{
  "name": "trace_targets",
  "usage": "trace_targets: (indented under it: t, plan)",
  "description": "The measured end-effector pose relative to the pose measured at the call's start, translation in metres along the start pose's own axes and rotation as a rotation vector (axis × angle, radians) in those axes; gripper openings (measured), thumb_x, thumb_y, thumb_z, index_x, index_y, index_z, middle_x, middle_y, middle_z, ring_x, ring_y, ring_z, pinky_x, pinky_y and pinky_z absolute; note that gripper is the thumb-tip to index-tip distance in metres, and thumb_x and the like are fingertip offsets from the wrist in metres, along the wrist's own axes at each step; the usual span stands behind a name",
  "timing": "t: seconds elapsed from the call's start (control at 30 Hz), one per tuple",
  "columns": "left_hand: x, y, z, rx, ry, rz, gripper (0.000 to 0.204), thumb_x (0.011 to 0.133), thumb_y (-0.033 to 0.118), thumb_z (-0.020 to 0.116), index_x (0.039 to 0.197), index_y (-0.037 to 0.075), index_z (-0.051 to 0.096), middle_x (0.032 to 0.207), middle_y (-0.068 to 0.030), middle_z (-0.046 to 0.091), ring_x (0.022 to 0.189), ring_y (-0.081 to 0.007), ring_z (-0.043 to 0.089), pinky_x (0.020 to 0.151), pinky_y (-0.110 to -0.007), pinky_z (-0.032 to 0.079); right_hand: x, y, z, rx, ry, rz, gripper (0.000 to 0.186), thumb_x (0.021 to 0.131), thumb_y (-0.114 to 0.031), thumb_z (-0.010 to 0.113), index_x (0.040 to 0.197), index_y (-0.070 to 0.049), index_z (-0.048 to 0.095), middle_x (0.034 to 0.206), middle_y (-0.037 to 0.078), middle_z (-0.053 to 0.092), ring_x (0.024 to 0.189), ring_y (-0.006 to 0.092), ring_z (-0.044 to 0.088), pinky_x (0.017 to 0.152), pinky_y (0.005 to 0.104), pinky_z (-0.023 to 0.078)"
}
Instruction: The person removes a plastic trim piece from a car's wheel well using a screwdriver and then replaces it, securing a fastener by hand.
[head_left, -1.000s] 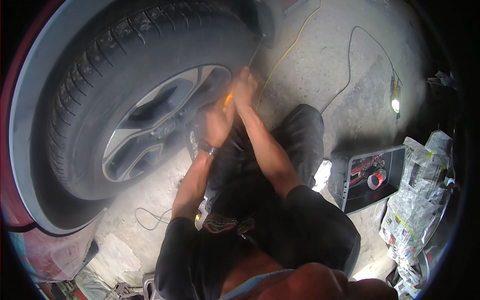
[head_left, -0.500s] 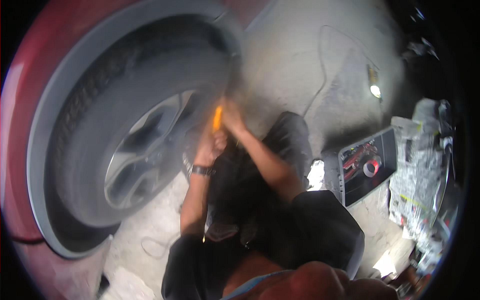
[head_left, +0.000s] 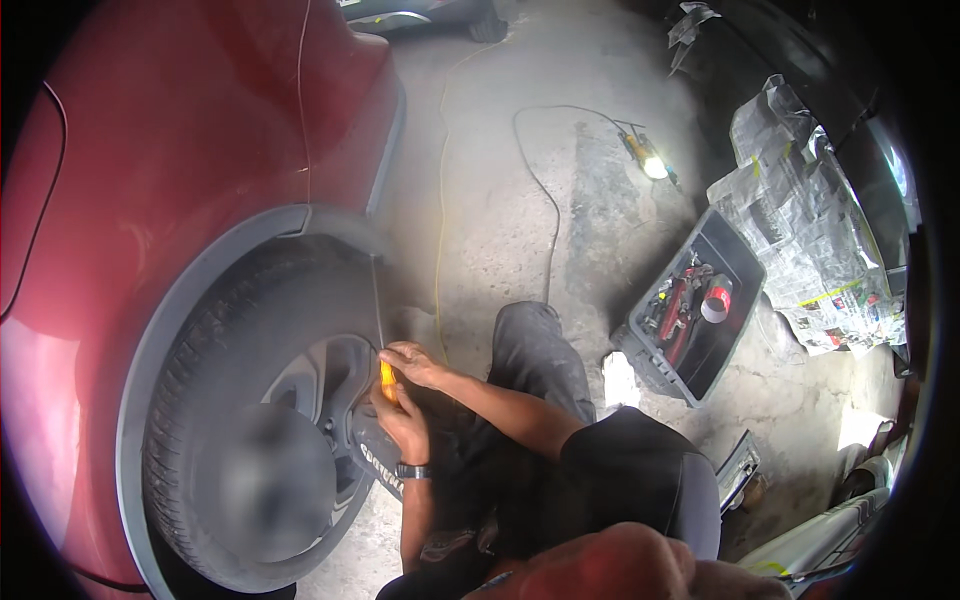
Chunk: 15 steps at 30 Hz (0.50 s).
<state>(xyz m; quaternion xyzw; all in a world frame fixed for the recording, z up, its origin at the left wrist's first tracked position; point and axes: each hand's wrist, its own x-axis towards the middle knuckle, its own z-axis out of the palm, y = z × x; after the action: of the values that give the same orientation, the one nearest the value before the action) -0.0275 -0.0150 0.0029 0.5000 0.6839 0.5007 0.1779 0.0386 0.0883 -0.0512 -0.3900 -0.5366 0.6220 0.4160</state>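
Note:
My left hand (head_left: 402, 414), with a dark watch on its wrist, is closed around the yellow-orange handle of a long screwdriver (head_left: 388, 378). My right hand (head_left: 416, 365) closes its fingers at the upper end of the handle, where the thin shaft begins. The shaft points away from me, and its far end lies at the grey wheel-arch trim (head_left: 345, 232) of a red car (head_left: 200, 140). Whether the tip touches the trim, I cannot tell. Below and left of my hands is the wheel's tyre (head_left: 190, 440); a blurred patch covers part of the wheel.
A grey bin (head_left: 745, 262) with tools and a red roll stands to the right. Beyond it, newspaper sheets (head_left: 790, 220) cover part of a dark vehicle. A lit work lamp (head_left: 650, 160) lies on the concrete floor, its cable running toward my knee.
The view has shifted, so more of the red car's side shows and the wheel sits lower. My hands, blurred before, are now steadier, still around the screwdriver.

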Motion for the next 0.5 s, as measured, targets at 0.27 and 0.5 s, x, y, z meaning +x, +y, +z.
trace_targets:
  t: [0.27,0.5]
  plan:
    - [0.025,-0.004,-0.018,0.420,-0.094,0.077,0.039,0.096,0.033,0.060,0.112,-0.003,0.059,0.086,-0.0308,0.064,0.079,-0.0482,0.062,0.065,-0.052,0.049,0.003,0.000,0.012,0.004,0.066,-0.004,0.038,0.095,-0.034,0.062,0.085,0.003,0.064,0.076,0.008,0.060,0.075,0.0119,0.054,0.068,0.0334,0.046]
    - [0.032,-0.031,-0.003,0.070,0.089,0.159,0.037,0.098,0.030,0.059,0.093,-0.006,0.064,0.067,-0.0172,0.065,0.055,-0.0285,0.062,0.052,-0.039,0.045,-0.005,-0.028,0.016,0.057,0.204,0.083,0.031,0.093,-0.029,0.068,0.079,-0.002,0.066,0.068,-0.001,0.057,0.066,0.0054,0.048,0.058,0.0268,0.042]
